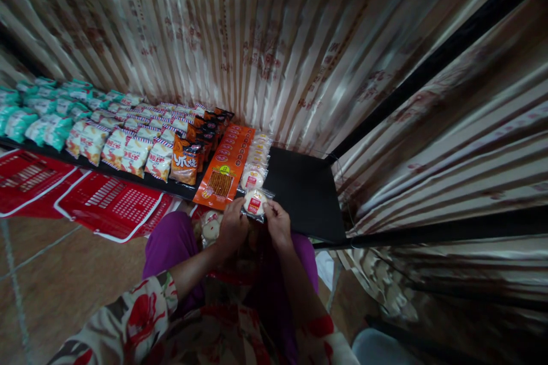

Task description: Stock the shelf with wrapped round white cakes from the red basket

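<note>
pastry packet [255, 202], head view: we see a round white cake in clear wrap with a red label, held low over the front edge of the black shelf [303, 188], just ahead of our knees.
left hand [232, 227]: fingers curled, pinching the left edge of the wrap.
right hand [278, 222]: curled the same way, pinching the right edge, so the pastry packet spans the gap between our 2 hands.
direction from the hands: it lies forward of both and centred between them; we judge neither hand the nearer.
row of like packets [258, 158]: it starts just behind the pastry packet and runs away from us toward the striped curtain [274, 40].
long axis: the pastry packet sits in line with that row, at its near end; whether it touches the nearest packet we cannot tell.
orange strip packs [225, 166]: these lie just left of the row and parallel to it.
shelf to the right: the dark top shows beside the row, as far as the curtain on that side.
snack bags [128, 148]: rows of orange, white and teal bags stand further left on the same shelf.
red baskets [112, 205]: on the floor below the shelf, well left of our left hand.
loose packets [210, 228]: more white rounds show under the left hand by our lap, partly hidden.
</note>
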A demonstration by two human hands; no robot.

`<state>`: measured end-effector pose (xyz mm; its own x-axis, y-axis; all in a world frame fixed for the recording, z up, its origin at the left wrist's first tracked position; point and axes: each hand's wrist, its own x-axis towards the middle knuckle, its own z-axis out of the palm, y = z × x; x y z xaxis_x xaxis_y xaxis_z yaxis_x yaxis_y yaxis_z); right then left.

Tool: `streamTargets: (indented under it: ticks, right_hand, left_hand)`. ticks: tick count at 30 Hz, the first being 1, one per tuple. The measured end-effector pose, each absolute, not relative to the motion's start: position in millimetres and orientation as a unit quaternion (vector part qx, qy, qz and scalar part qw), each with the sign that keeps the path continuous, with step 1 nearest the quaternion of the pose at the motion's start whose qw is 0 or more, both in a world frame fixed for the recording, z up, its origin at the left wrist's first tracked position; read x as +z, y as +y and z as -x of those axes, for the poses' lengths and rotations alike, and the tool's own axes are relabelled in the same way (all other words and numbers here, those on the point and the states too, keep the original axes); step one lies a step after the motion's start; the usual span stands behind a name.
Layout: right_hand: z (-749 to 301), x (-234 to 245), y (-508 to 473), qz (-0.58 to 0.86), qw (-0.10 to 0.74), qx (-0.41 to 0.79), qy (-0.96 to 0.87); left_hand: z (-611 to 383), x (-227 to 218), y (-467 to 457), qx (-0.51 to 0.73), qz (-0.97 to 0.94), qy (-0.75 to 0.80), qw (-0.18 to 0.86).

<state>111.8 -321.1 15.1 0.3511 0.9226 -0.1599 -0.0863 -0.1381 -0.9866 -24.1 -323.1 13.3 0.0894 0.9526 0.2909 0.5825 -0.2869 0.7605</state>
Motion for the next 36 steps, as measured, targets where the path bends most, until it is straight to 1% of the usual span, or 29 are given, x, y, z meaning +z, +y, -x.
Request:
streamTargets:
  ticks: [13, 21, 26, 36]
  right_hand:
    - [-107.2, 3.7, -290.6, 0.635, 0.533, 0.399, -0.394]
    - [-107.5, 2.6, -279.2, 0.707, 0.469, 0.277, -0.452]
    - [-106.3, 7.7, -276.4, 0.724, 0.457, 0.228, -0.463]
    - [-106.1, 1.9, -272.5, 0.732, 0.447, 0.223, -0.464]
  left_hand:
    - [21.5, 5.7, -305.9, 0.389, -0.707, 0.553, 0.207]
    - [22.7, 7.7, -294.6, 0.382, -0.703, 0.559, 0.219]
    - [21.3, 4.5, -290.3, 0.389, -0.691, 0.562, 0.237]
    - [18.8, 2.2, -284.7, 0.387, -0.685, 0.562, 0.257]
